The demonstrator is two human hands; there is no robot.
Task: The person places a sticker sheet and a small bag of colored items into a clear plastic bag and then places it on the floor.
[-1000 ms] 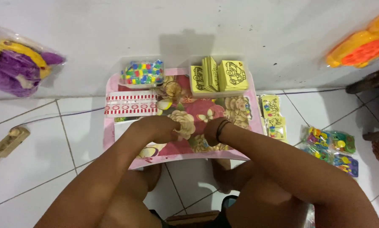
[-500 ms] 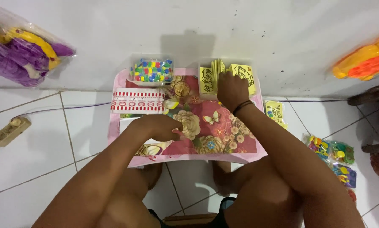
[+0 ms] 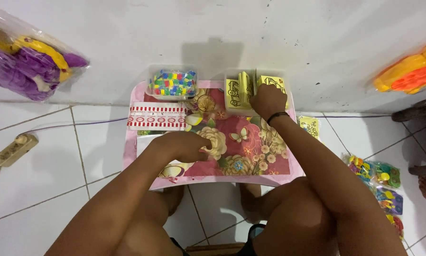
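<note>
A second ago both hands lay side by side near the front middle of the small flowered table. Since then the right hand has travelled to the far right corner, where it now rests on the upright yellow cards in their clear tub. The left hand has shifted only slightly, curled near the table's front.

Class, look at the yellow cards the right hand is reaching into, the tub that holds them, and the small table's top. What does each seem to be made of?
Yellow cards: likely thin paper or card, matte, with flat sheets standing on edge and black line drawings.
Tub: probably clear plastic, with a see-through, slightly glossy rim.
Table top: looks like pink plastic with a glossy printed floral surface, though the print may be a laminated covering.
</note>
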